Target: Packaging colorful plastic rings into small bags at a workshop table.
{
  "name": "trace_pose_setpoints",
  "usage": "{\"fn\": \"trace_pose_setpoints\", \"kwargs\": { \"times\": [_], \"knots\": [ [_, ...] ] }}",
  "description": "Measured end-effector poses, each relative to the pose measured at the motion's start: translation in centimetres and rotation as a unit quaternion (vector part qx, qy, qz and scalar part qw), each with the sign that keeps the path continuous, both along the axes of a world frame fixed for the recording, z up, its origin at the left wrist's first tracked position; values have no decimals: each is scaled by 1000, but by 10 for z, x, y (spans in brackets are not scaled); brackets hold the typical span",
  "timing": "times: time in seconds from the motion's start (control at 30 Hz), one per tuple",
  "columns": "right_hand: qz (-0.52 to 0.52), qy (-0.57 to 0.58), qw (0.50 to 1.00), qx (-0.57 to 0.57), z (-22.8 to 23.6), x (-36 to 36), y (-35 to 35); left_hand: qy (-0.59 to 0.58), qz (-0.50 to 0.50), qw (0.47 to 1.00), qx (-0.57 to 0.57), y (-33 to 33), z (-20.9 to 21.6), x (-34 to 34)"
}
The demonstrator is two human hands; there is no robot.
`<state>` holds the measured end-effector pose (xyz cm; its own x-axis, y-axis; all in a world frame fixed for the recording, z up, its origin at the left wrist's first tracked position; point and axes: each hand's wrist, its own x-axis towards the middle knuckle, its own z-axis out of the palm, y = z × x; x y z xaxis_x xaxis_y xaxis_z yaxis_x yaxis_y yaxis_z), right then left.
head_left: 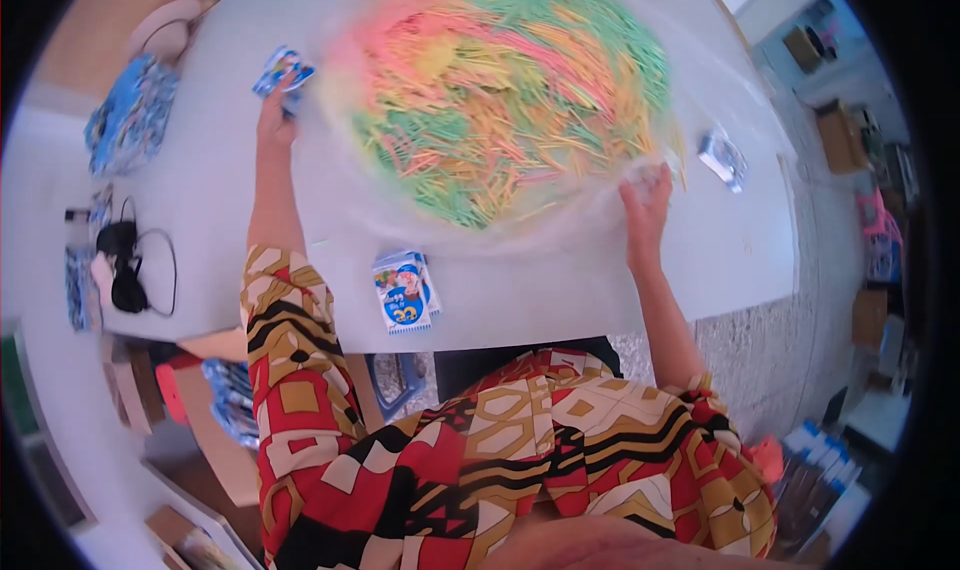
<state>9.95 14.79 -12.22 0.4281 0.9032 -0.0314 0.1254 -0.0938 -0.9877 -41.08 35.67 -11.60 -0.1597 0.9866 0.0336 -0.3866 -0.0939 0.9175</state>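
My left hand (277,122) is closed on a small blue-and-white printed packet (287,71), to the left of a big heap of thin sticks (510,100) in pink, yellow, orange and green. Clear plastic (440,232) spreads under and around the heap. At its near right edge, the fingers of my right hand (648,205) are bent against a crumpled bit of that plastic and seem to pinch it. Close to the table's front edge lies a small stack of similar blue-and-white packets (404,292). Past my right hand rests a silvery packet (723,160).
The white table (560,300) fills the middle. On its left side are a bundle of blue packets (133,115) and a black item with a looped cord (128,267). Cardboard boxes (842,138) stand beyond the right edge. Below left, an open carton (215,410) holds more blue packets.
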Motion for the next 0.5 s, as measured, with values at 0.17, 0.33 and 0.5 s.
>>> {"fn": "trace_pose_setpoints", "kwargs": {
  "times": [0.17,0.33,0.5],
  "knots": [
    [-13,-133,991,-29,1,4,1,-67,-91,993,-45,-7,-4,-3],
    [-29,-280,959,17,0,29,-9,-119,-98,967,-204,-39,46,75],
    [-7,-259,966,18,-13,11,24,-159,-58,949,-266,-81,91,129]
  ]
}}
